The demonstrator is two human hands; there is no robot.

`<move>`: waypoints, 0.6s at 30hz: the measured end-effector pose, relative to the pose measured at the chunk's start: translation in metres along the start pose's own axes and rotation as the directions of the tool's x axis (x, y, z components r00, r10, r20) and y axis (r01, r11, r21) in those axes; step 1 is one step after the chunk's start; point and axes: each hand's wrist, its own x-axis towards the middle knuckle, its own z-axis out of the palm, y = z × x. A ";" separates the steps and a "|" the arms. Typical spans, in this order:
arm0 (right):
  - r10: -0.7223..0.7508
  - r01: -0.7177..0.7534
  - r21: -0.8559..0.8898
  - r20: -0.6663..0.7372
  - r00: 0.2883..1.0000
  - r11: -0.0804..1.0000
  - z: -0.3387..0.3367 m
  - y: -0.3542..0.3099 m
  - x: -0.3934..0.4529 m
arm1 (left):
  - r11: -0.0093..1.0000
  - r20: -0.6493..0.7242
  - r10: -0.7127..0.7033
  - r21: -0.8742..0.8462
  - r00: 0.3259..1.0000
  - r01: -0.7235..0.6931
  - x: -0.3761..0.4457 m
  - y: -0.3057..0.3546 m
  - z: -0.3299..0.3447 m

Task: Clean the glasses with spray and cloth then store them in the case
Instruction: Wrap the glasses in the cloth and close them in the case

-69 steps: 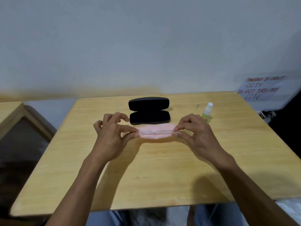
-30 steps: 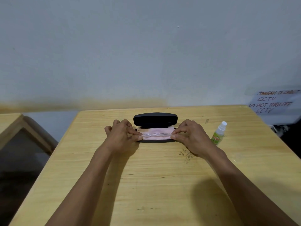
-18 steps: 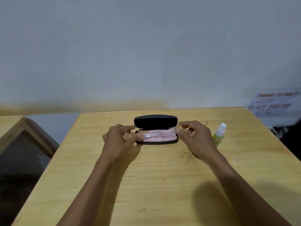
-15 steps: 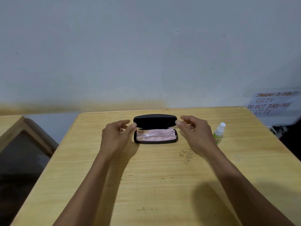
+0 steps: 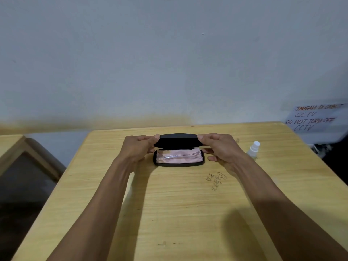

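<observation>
- One black oblong case [image 5: 178, 162] with rounded ends sits on the pale wooden surface [image 5: 169, 213], its lid [image 5: 178, 140] half raised.
- Inside lie one pink cloth [image 5: 188, 157], creased, and one pair of clear glasses [image 5: 172, 156] on it.
- The left hand [image 5: 138, 148] pinches the lid's 9 o'clock end; the right hand [image 5: 220, 147] pinches its 3 o'clock end.
- One small spray bottle [image 5: 253, 149], white-capped, stands at 3 o'clock of the case.

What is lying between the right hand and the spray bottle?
Nothing: in the head view only bare table separates the right hand from the spray bottle.
</observation>
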 end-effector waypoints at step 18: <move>-0.194 0.184 0.097 0.103 0.976 0.978 -0.003 0.026 -0.008 | 0.985 0.154 0.122 -0.137 0.980 -0.101 -0.005 -0.025 -0.008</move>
